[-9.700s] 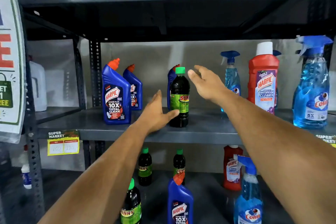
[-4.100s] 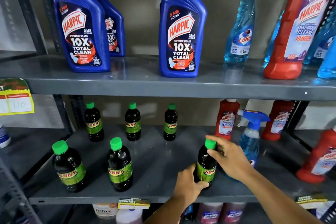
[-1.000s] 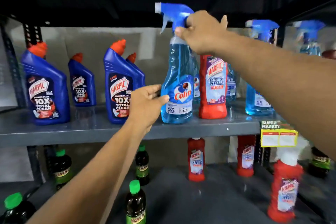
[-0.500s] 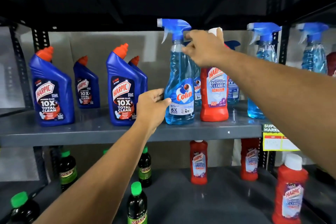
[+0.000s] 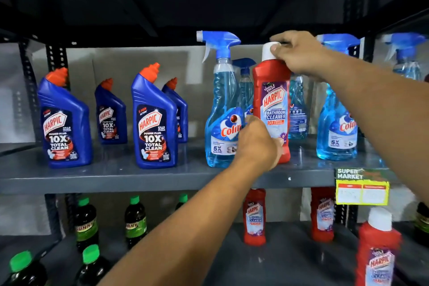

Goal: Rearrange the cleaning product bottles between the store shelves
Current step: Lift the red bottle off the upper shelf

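Head view: both hands (image 5: 257,144) around red bottle (image 5: 274,104)

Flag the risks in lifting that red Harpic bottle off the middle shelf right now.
1. The red Harpic bottle stands tight beside the front Colin spray bottle; pulling it out could tip that sprayer.
2. The right hand grips at the white cap, close under the upper shelf; lifting straight up may hit it.
3. The left hand only cups the base, so the bottle could slip.
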